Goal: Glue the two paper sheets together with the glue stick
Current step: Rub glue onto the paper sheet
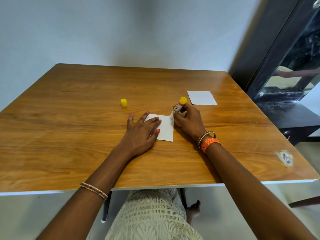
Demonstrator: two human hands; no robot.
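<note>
Leftmost, the yellow cap (pixel 123 102) of the glue stick stands alone on the wooden table (pixel 69 118), off the stick and well apart from both hands.

Next, the left hand (pixel 141 134) lies palm down with its fingers straight and spread, holding nothing. Its fingertips press flat on the left part of the near paper sheet (pixel 165 129), which lies on the table near the centre.

Just right of that, the glue stick (pixel 179 106) is tilted, yellow base up and away from the person, lower end down at the far right corner of the near paper sheet. The tip appears to touch the sheet's edge; exact contact cannot be confirmed.

The right hand (pixel 187 121) grips the glue stick, fingers and thumb curled round its lower barrel. A bangle and an orange thread band sit on that wrist.

Farther right and farther back, the second paper sheet (pixel 201 97) lies flat on the table, apart from the hands and the first sheet.
</note>
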